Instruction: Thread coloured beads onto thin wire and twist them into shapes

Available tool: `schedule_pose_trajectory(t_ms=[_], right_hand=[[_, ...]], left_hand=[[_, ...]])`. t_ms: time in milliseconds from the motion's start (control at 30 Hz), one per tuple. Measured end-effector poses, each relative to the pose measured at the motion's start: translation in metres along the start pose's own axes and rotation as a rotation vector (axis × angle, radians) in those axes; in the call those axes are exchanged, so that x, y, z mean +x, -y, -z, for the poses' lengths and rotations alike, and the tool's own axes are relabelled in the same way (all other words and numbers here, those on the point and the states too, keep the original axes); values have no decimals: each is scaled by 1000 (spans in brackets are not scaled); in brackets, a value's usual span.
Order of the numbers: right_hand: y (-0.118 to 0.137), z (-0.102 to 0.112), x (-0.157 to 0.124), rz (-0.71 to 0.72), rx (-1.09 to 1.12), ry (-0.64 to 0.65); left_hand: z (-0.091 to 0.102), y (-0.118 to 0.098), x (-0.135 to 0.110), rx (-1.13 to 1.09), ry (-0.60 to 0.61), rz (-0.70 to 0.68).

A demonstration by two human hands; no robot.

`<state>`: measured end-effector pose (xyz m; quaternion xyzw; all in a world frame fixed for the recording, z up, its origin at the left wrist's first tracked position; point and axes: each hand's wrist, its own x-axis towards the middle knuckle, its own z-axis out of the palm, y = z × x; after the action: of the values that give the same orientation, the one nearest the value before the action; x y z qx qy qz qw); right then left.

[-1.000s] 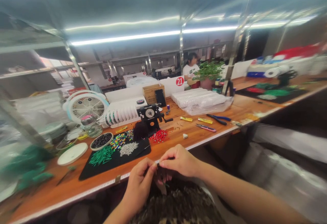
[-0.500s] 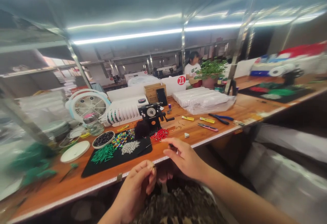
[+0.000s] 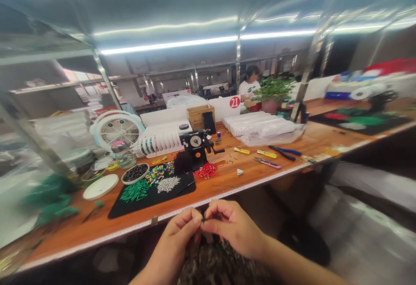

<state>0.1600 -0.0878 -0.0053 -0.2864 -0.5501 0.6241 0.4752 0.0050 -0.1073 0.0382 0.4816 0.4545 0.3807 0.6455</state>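
Note:
My left hand and my right hand meet in front of the table edge, low in the head view. Both are closed, thumbs against fingertips. Between the fingertips is a small dark piece, too small to name. Beyond them on a black mat lie heaps of green sleeves, silvery beads and multicoloured beads. A bowl of black pieces stands at the mat's left corner. Red beads lie beside the mat, before a black hand-cranked device with a dial.
Yellow-handled tools, pink-handled snips and blue-black pliers lie at right. Behind are a fan, a cardboard box, plastic-wrapped white rolls and a potted plant. A person sits farther back.
My right hand has come down and left from the table edge to meet my left hand at the fingertips. The view has shifted slightly.

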Motion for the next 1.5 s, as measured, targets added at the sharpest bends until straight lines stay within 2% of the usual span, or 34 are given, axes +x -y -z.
schedule_pose_trajectory(t_ms=[133,267,533,667,867,967,1067,1167,1300,1400,1433,1500], right_hand=[[-3,1,-1,-52,95,70],[-4,-2,-4,-8,258,162],[-10,-4,-2,-13,248,116],[-10,1,-2,-9,223,122],[-3,4,-4,-39,-3,134],[-1,0,-8,31,-132,121],[-1,-5,-10,123,-250,20],[-4,-7,-9,119,-233,-81],[-4,-6,-6,2,-168,-83],[4,5,-1,171,-396,-116],[7,15,3,246,-528,-163],[17,47,15,289,-871,-348]], left_hand=[[2,2,-4,25,40,-58],[1,7,-5,-190,96,-27],[-2,11,-3,-368,95,27],[-2,14,0,-379,102,10],[0,14,1,-214,18,-25],[-1,11,0,-137,34,-21],[-4,8,-2,-83,57,-45],[-8,5,-2,20,32,-138],[-9,0,1,206,56,-285],[-5,-2,5,282,50,-320],[-2,-2,7,261,27,-311],[2,2,11,129,-21,-239]])
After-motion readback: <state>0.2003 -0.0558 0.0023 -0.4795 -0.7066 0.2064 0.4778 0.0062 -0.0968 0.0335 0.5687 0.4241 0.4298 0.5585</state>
